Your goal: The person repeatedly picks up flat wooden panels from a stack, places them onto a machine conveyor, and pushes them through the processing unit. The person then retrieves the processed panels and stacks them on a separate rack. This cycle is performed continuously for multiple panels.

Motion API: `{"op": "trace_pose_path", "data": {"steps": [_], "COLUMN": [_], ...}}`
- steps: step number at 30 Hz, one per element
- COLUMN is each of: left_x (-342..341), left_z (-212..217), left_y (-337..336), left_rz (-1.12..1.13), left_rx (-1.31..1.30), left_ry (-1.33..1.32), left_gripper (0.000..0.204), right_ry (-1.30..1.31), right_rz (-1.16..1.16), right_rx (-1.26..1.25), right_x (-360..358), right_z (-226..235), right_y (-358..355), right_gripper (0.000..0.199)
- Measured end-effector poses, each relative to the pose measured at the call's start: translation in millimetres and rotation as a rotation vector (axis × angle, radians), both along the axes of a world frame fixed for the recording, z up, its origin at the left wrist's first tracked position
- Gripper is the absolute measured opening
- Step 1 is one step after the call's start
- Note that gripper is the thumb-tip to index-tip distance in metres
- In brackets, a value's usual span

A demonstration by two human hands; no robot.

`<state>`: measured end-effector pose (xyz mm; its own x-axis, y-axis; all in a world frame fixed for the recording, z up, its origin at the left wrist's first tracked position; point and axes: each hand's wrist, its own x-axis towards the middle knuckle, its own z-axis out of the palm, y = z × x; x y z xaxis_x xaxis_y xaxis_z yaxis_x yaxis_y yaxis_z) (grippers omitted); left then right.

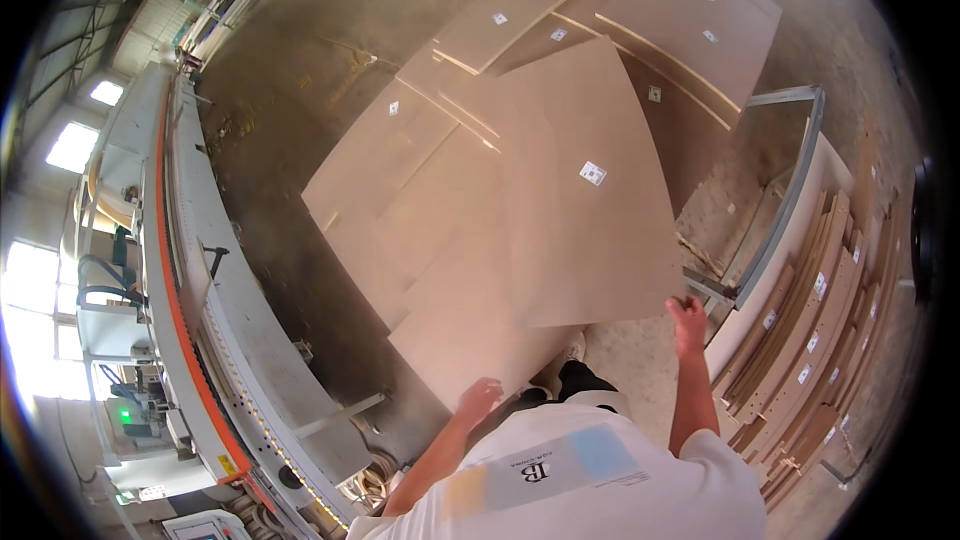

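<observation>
Right hand (688, 324) at the near right corner of the big brown panel (590, 250), fingers curled, though whether they grip it I can't tell; left hand (480, 398) by the near edge of a lower panel (470, 355), its hold unclear too; the big panel overlaps that one, white label (593, 173) up; narrow boards (815, 315) stacked right; long machine (255, 350) left.
</observation>
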<state>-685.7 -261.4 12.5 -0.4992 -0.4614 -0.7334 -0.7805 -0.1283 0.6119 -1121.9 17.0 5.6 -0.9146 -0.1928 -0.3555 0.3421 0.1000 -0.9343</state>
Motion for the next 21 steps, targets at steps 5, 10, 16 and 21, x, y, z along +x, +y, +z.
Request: {"op": "trace_pose_path", "data": {"steps": [5, 10, 16, 21], "left_x": [-93.3, -197.3, -336.9, -393.2], "left_z": [58.0, 102.9, 182.1, 156.8], "left_y": [-38.1, -95.0, -153.7, -187.1], "left_rz": [0.051, 0.051, 0.308, 0.675], "left_rx": [0.093, 0.094, 0.257, 0.395], "left_ry": [0.181, 0.414, 0.735, 0.571], "left_gripper": [0.026, 0.029, 0.045, 0.036], "right_ry": [0.316, 0.524, 1.067, 1.127], "right_rz": [0.012, 0.062, 0.286, 0.409], "right_rx": [-0.056, -0.12, 0.265, 0.412], "right_x": [-52.0, -58.0, -30.1, 10.1], "right_z": [118.4, 235.2, 253.0, 167.8], "right_y": [-22.9, -75.1, -76.9, -38.7], "right_gripper": [0.031, 0.025, 0.028, 0.031]}}
